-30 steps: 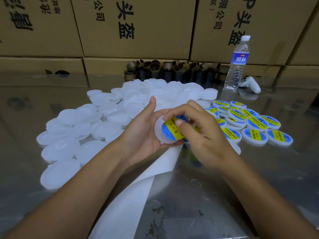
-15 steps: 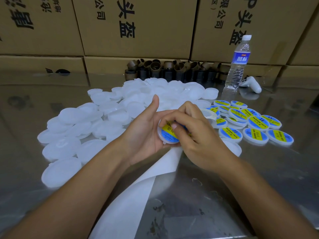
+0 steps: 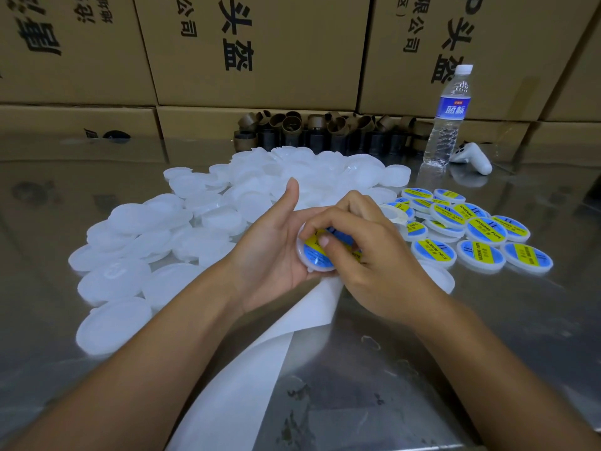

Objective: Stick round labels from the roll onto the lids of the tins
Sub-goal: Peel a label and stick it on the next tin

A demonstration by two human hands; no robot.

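Observation:
My left hand (image 3: 270, 252) cradles a white round lid (image 3: 312, 260) from below, thumb pointing up. A blue and yellow round label (image 3: 313, 250) lies on the lid's face. My right hand (image 3: 367, 255) covers most of the lid, and its thumb presses on the label. A pile of bare white lids (image 3: 182, 229) spreads to the left and behind. Several labelled lids (image 3: 468, 229) lie to the right. A white backing strip (image 3: 247, 362) from the roll runs from under my hands toward the near edge. The roll itself is hidden.
The steel table (image 3: 422, 369) is shiny and smudged. Brown cardboard cores (image 3: 325, 131) stand at the back, next to a water bottle (image 3: 447, 118) and a white controller (image 3: 471, 157). Cardboard boxes (image 3: 253, 50) form a wall behind.
My right thumb has slid leftward over the label, and my right hand now covers more of the lid. My left hand has kept hold of the lid.

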